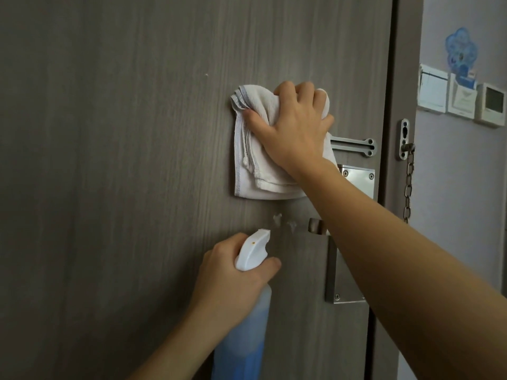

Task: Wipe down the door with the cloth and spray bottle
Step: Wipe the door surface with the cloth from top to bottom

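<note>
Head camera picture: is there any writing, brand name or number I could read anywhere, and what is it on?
None can be read.
Spray bottle: no label shows.
Cloth: no print.
Blue sticker on the wall: too blurred.
Card in the wall holder: print too small.
Wall control panel: screen dark, nothing legible.

A: The door (109, 160) is grey-brown, streaked top to bottom with fine vertical wood grain, and the cloth (260, 160) on it is off-white with a pale grey-blue stitched edge. What colour is the spray bottle (248, 311)?

B: White at the head, with one tiny orange dot, and a frosted body holding blue liquid. White flecks of foam (278, 219) spot the grain just above its nozzle.

A: And the metal fittings?

B: The lock plate (359, 182), the chain (408, 185) and the handle plate (332, 270) are all brushed silver. The wall (452, 242) beside the frame is pale lilac, with white switches (433, 91) and a blue flower sticker (461, 49)
</note>
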